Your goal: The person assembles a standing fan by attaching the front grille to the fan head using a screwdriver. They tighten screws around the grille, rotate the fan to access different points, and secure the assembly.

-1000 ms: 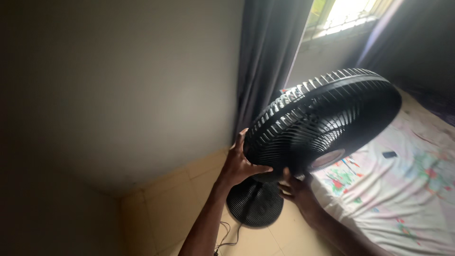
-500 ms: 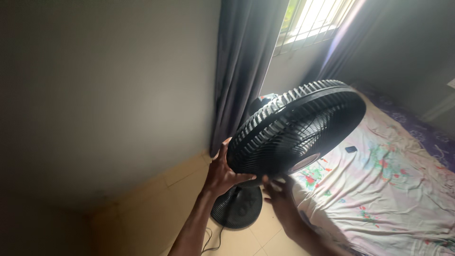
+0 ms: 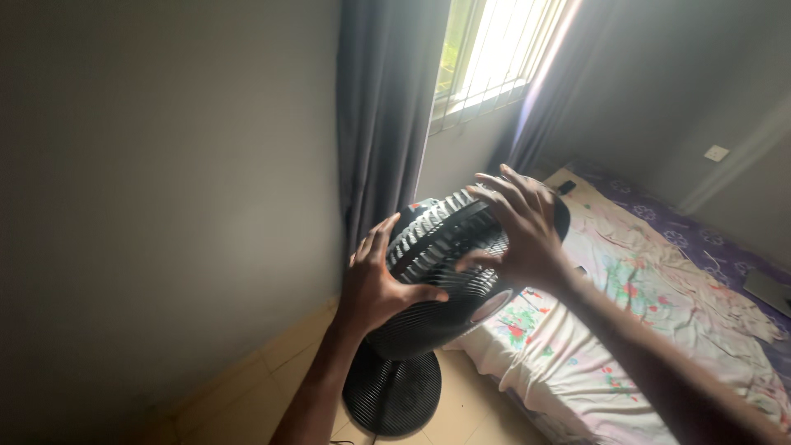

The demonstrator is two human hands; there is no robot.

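Item: black standing fan [image 3: 445, 272], near middle of the room, between the wall on the left and the bed [image 3: 659, 330] on the right.

- Fan head: round slatted cage, tilted. A small red mark shows at its far top edge; a round pale hub badge sits low on the front face, print too small to tell.
- Fan base [image 3: 392, 394]: round, black, ribbed, flat on the tan tiled floor [image 3: 272, 375], just beside the bed corner.
- Left hand [image 3: 375, 280]: fingers apart, thumb hooked over the front of the cage, clasping its left rim, apparently to steady the head.
- Right hand [image 3: 519, 227]: fingers spread wide, palm pressed on the upper right of the cage, seemingly to tip or turn it.
- Bed: pale flowered sheet, purple patterned cover at the far side.
- Curtain [image 3: 383, 107]: dark grey, far, left of the bright barred window [image 3: 494, 49].
- Wall switch [image 3: 716, 152]: small pale square plate, far right.
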